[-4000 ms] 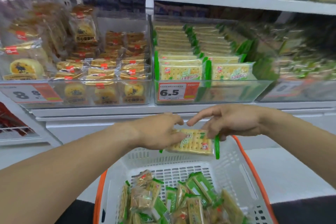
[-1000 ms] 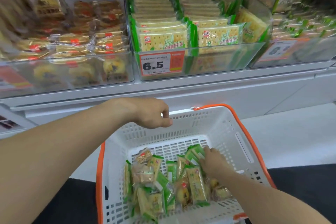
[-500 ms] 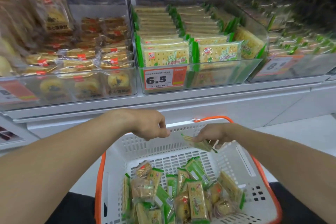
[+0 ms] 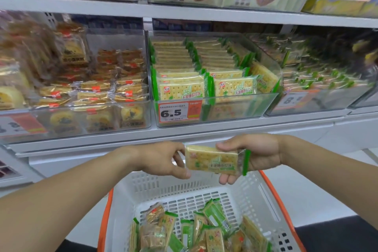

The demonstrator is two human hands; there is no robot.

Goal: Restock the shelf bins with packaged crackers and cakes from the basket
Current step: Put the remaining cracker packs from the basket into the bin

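Shelving (image 4: 184, 14) in white metal is filling the upper view, flat boards running side to side, clear hard plastic bins sitting on them. Middle bin (image 4: 235, 106), with a 6.5 price tag (image 4: 180, 111), is holding neat upright rows of green-edged cracker packs, packed close to both side walls. Left bin (image 4: 81, 122) is holding loosely piled round cakes in crinkly clear wrap. Right bin (image 4: 315, 100) is showing blurred green packs. Basket (image 4: 253, 196) below is sitting low in view, white slotted plastic with an orange rim, its floor carrying a jumble of green cracker packs and clear-wrapped cakes; its far end is lying bare. Cracker pack (image 4: 211, 160), flat and rectangular with glossy film and a green end seal, is hanging above the basket's far rim, below the shelf edge, well apart from the bins. Right hand (image 4: 257, 155) is gripping its right end, thumb on top, fingers curled beneath. Left hand (image 4: 163, 159) is pinching its left end between thumb and fingertips.
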